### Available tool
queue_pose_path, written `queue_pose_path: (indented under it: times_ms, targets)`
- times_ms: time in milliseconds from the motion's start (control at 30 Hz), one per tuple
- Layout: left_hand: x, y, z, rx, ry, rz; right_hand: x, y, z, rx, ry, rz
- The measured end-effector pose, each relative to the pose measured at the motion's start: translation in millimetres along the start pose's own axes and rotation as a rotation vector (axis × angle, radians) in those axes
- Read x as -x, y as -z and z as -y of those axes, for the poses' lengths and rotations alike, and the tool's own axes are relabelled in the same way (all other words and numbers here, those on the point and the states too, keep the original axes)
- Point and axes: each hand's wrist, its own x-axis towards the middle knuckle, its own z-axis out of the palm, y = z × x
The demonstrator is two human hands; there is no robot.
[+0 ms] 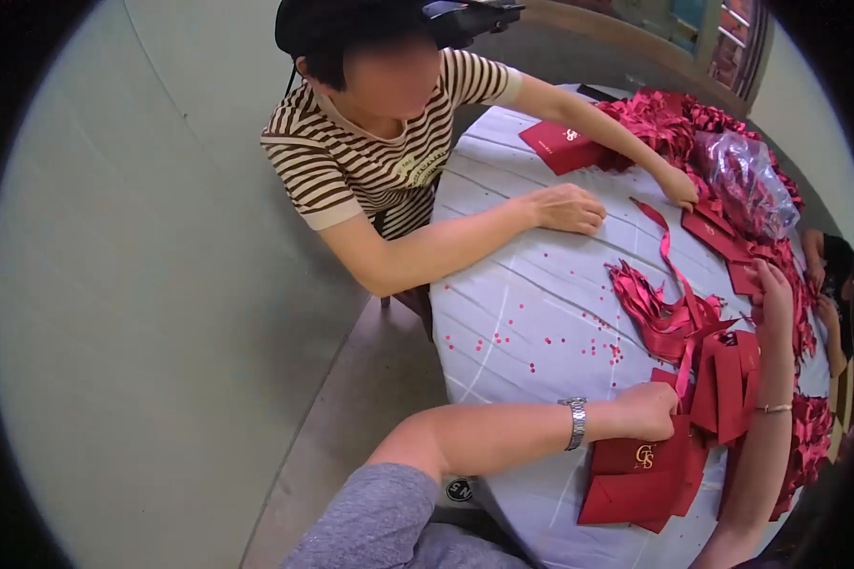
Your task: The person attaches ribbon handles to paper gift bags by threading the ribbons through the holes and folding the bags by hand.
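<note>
The fingers of the left hand (645, 410) are curled in at the top of a red paper bag (631, 491) with gold print, beside a pink ribbon (685, 377); whether they pinch ribbon or paper, I cannot tell. The fingers of the right hand (771, 284) are bent, their tips near a small red packet (743, 278); I cannot tell whether they grip it. The left wrist wears a silver watch (574, 424), the right a thin bracelet (776, 408). Between the 2 hands lie overlapping red bags (716, 394), with a bunch of red ribbons (659, 318) just beyond. Red dots (615, 354) are scattered over the pale tablecloth (503, 294). Farther up, a co-worker (380, 161) in a striped shirt rests 1 hand (567, 209) on the cloth and reaches the other toward red packets near a clear plastic bag (754, 180).
</note>
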Motion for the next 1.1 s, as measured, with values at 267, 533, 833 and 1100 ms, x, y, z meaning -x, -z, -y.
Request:
queue_pose_path:
  times_ms: [267, 533, 833, 1100]
  targets:
    - [-0.2, -0.1, -0.5, 0.034, 0.027, -0.008, 169.6, 31.2, -32.9, 0.495, 0.606, -0.084]
    - [1.1, 1.0, 2.4, -0.003, 0.008, 0.006, 282.6, 28.4, -56.8, 0.455, 0.224, 0.179]
    - [3.2, -3.3, -2.8, 0.024, 0.001, -0.024, 298.9, 15.7, -64.0, 0.740, 0.420, 0.197]
    - [5.0, 2.6, -6.3, 0.006, 0.026, 0.040, 296.5, 17.0, -60.8, 0.682, 0.310, 0.247]
